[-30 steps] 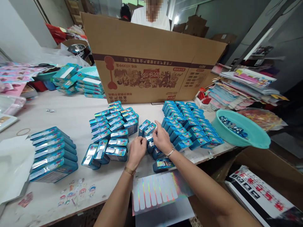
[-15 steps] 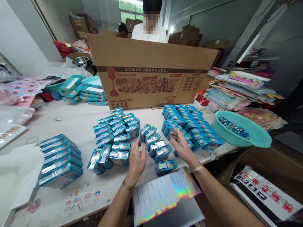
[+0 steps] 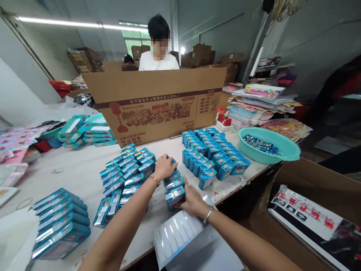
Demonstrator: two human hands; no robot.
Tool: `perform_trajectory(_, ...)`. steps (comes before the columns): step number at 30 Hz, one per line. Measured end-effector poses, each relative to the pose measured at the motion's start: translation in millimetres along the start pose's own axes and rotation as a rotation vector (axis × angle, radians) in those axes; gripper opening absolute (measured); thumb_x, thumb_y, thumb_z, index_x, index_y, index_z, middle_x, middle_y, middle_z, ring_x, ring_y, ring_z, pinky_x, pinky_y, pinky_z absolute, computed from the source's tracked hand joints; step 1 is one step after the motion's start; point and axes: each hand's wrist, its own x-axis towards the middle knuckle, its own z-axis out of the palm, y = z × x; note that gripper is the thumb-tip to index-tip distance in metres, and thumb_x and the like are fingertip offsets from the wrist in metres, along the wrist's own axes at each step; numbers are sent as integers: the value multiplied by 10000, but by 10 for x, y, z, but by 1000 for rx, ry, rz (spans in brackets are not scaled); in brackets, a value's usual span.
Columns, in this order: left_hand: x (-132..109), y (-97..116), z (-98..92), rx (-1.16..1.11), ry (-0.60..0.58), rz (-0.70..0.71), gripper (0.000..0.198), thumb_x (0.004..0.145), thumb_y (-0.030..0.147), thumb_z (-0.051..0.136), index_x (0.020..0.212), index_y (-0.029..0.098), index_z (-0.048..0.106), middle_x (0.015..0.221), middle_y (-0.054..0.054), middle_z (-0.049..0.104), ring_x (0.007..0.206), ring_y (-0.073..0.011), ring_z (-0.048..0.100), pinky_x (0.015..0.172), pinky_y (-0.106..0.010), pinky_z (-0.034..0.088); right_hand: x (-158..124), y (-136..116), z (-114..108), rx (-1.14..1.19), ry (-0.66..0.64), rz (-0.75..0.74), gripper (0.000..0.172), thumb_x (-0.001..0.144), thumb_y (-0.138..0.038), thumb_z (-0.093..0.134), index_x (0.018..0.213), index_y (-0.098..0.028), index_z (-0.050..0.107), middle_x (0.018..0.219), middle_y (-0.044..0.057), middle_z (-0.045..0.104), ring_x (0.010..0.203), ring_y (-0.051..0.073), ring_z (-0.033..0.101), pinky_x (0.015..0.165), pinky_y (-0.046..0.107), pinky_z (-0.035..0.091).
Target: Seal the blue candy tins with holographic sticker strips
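Observation:
A short row of blue boxes [image 3: 174, 183] stands on the table between two larger groups. At the far end of this row, my left hand [image 3: 165, 167] rests over the boxes with its fingers curled round them. My right hand [image 3: 191, 199] grips the near end and right side of the same row. Blue boxes with silvery strips [image 3: 124, 173] stand in a group on the left, and more blue boxes [image 3: 216, 150] are grouped on the right. Below my hands, a silvery sheet with strips [image 3: 176, 235] lies at the table's front edge.
Stacked blue boxes [image 3: 63, 226] stand at the near left. A turquoise basin [image 3: 287, 156] of small shiny pieces sits right, above an open carton [image 3: 259, 210]. A large cardboard box [image 3: 155, 131] stands across the back, with a person [image 3: 159, 62] behind it.
The view has shifted. My hands, apart before, have closed on the middle boxes, which now stand pressed together in a row. The near boxes of the right group now show round recesses on top.

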Motion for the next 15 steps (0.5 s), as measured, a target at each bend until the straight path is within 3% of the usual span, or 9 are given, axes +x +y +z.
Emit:
perform_trajectory(4,98,-150,-102,53,-72,62,361,921,343,491,1158,181,711,1281,-159,615,1153,-315,607,1020,-467,433,137,-486,230,-20,-91,53,1103,726,-396,806,1574,-79,174,1400,271,555,1298,394,537,1140,605,304)
perform_trajectory(6,155,-174,-169,66,-107,79,330,893,306,518,1112,171,724,1271,-165,633,1135,-335,620,1040,-529,414,191,-689,260,-43,-109,57,1077,738,-414,798,1563,-53,206,1355,284,586,1249,410,572,1118,634,320)
perform_trajectory(8,141,-172,-218,70,-126,86,364,890,276,516,1195,171,684,1317,-169,621,1212,-352,583,1082,-568,372,199,-779,169,-62,-130,25,1059,708,-443,826,1533,-38,301,1276,289,638,1173,423,617,1068,621,390)
perform_trajectory(10,-13,-167,-236,29,-62,99,475,917,295,490,1370,164,552,1419,-178,554,1346,-356,476,1127,-575,325,127,-702,-49,-48,-119,-29,989,695,-471,839,1490,-67,412,1229,264,674,1136,407,640,1026,554,455)
perform_trajectory(12,-338,-167,-216,-122,89,152,563,951,369,462,1472,159,414,1484,-177,495,1403,-325,416,1149,-538,327,-31,-459,-342,-12,-33,-52,794,797,-477,761,1451,-119,489,1290,211,658,1186,350,619,1030,460,469)
perform_trajectory(13,-555,-162,-187,-239,176,191,579,957,413,462,1477,166,397,1477,-167,506,1383,-303,446,1141,-506,359,-136,-294,-488,-5,11,-33,658,882,-448,671,1433,-128,507,1350,195,624,1251,331,577,1070,459,434)
perform_trajectory(15,-1039,-118,-82,-429,213,233,535,964,455,463,1443,218,434,1436,-124,560,1327,-267,519,1104,-459,424,-367,51,-720,1,90,23,514,946,-397,570,1398,-155,538,1368,167,611,1272,315,556,1073,485,426)
